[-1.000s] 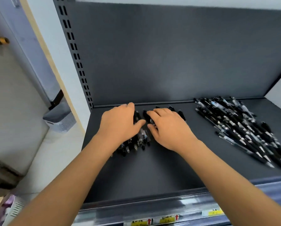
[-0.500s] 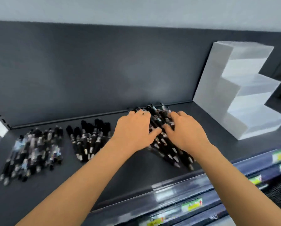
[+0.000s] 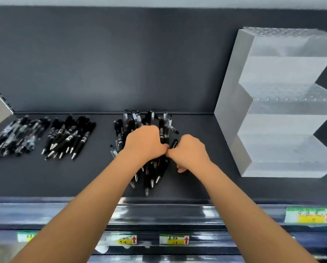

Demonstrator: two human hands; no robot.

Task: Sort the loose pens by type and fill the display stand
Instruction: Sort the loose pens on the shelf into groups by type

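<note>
Left hand (image 3: 144, 144) and right hand (image 3: 189, 152), spread flat half a second ago, now curl tightly round pens (image 3: 161, 133) in the pile (image 3: 151, 175) left of the stand (image 3: 284, 118); a bunch looks ready to lift; stand unfilled.

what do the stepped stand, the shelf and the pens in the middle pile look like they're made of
The stepped stand is likely clear or frosted acrylic: it is translucent and light shows through its tiers. The shelf is probably painted metal, with an even, matte dark grey surface. The pens seem to have plastic barrels, some black and some clear, with shiny metal-looking tips.
</note>
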